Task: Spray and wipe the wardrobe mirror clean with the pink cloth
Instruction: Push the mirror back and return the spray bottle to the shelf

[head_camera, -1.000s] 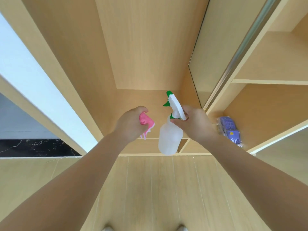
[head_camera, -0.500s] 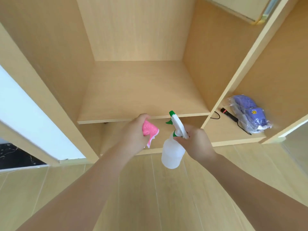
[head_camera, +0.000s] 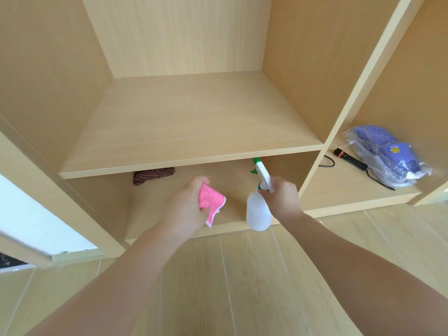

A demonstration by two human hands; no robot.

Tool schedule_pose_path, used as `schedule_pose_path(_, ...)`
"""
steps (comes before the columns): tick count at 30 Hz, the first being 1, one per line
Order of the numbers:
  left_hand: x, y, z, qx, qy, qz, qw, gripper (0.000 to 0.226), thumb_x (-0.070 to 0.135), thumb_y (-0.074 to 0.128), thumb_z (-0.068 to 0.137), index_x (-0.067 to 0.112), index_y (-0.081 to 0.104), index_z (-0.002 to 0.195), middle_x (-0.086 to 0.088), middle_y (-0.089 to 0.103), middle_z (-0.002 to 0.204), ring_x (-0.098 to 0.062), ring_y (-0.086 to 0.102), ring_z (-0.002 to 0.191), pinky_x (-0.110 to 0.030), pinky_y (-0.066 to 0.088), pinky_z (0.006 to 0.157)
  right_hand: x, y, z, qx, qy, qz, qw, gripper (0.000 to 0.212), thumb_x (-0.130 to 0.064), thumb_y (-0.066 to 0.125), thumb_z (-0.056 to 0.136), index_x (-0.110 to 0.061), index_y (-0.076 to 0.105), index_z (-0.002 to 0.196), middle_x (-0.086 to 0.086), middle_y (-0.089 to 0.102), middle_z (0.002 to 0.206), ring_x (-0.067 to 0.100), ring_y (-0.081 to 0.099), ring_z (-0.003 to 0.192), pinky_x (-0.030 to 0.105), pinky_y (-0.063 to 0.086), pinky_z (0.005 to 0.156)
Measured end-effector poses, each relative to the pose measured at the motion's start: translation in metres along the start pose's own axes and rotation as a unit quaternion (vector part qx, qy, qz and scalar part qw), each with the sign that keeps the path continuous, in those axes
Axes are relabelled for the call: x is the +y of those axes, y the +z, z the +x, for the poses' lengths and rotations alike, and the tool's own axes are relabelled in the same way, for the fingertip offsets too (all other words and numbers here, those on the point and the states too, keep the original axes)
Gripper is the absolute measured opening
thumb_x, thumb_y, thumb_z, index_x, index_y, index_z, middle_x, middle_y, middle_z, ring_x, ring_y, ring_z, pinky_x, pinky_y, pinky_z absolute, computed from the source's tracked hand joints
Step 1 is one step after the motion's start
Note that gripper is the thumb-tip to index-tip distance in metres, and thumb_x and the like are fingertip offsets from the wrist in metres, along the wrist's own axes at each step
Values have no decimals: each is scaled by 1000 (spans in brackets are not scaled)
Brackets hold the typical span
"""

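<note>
While left hand [head_camera: 186,209] fingers curl round pink cloth [head_camera: 210,198], right hand [head_camera: 281,198] grips spray bottle [head_camera: 258,210], brown cloth [head_camera: 152,174] beyond left fingertips, bagged purple slippers [head_camera: 385,156] far right of fingers.

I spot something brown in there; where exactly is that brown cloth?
In the head view, the brown cloth lies left of centre in the bottom compartment, under the shelf, behind the left hand.
</note>
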State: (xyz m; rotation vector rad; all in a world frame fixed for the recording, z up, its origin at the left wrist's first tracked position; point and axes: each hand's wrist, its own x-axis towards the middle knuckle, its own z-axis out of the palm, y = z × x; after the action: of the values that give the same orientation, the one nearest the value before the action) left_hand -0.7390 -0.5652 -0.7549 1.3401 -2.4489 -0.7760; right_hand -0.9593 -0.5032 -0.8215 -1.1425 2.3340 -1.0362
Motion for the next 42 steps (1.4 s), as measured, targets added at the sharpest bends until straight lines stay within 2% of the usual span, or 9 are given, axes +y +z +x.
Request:
schedule_pose_path(5, 2, -1, 8, 53, 31, 80, 995, 48, 14, 55, 87, 26, 45, 132, 4, 64, 109, -14, 51, 89, -23, 21, 60, -1, 9, 30, 33, 6, 6, 999, 10, -16, 55, 93, -13, 48, 87, -5, 45, 69, 20, 48, 66, 24, 30, 48)
schedule_pose_path(9, -10, 6, 10, 47, 29, 60, 997, 47, 12, 57, 86, 26, 47, 129, 3, 62, 105, -16, 52, 82, -27, 36, 67, -2, 21, 48, 46, 8, 18, 999, 7, -15, 51, 94, -11, 46, 97, 1, 53, 82, 25, 52, 78, 26, 35, 54)
schedule_pose_path(11, -17, 8, 6, 35, 25, 34, 999, 47, 10, 57, 85, 27, 46, 128, 3, 59, 100, -21, 59, 81, -34, 49, 73, -2, 28, 50, 54, -4, -2, 999, 25, -13, 48, 94, -10, 44, 118, 10, 58, 105, 27, 55, 84, 28, 40, 64)
schedule_pose_path(15, -26, 5, -2, 17, 15, 26, 999, 48, 10, 56, 86, 28, 43, 128, 2, 60, 98, -22, 64, 78, -39, 51, 75, 5, 46, 41, 71, -44, -171, 982, 65, -16, 46, 96, -3, 12, 149, 15, 41, 142, 31, 60, 104, 33, 47, 69)
schedule_pose_path(20, -26, 2, -10, 14, 26, 24, 999, 47, 13, 55, 86, 32, 42, 127, 3, 61, 99, -20, 66, 76, -40, 52, 75, 8, 35, 34, 63, -99, -375, 919, 70, -20, 38, 96, -10, -4, 151, 19, 15, 156, 30, 47, 122, 35, 47, 85)
schedule_pose_path(22, -23, 2, -13, 12, 36, 20, 999, 47, 13, 55, 87, 32, 43, 128, 4, 60, 101, -20, 65, 77, -39, 52, 76, 8, 31, 31, 28, -123, -404, 906, 70, -19, 39, 97, -17, -3, 152, 17, 9, 157, 29, 43, 125, 35, 44, 89)
schedule_pose_path(26, -21, 2, -13, 18, 47, 20, 999, 47, 12, 55, 87, 33, 44, 128, 6, 58, 101, -20, 63, 80, -34, 50, 74, 12, 28, 30, -73, -99, -317, 940, 60, -23, 37, 101, -24, 5, 153, 10, -1, 159, 32, 28, 138, 36, 37, 103)
schedule_pose_path(30, -22, 3, -11, 22, 57, 16, 998, 46, 12, 56, 87, 32, 45, 127, 8, 55, 97, -20, 61, 79, -33, 49, 72, 20, 38, 30, -139, -70, -307, 939, 71, -29, 43, 100, -35, -6, 151, 14, -25, 155, 42, 19, 142, 40, 30, 112)
schedule_pose_path(42, -32, 23, 5, 15, 58, 25, 998, 42, 16, 54, 89, 36, 44, 124, 10, 55, 94, -17, 58, 77, -27, 39, 60, 50, 87, 48, -170, -13, -309, 936, 94, -1, 46, 92, -44, -19, 145, 25, -38, 146, 41, -2, 145, 38, 30, 112)
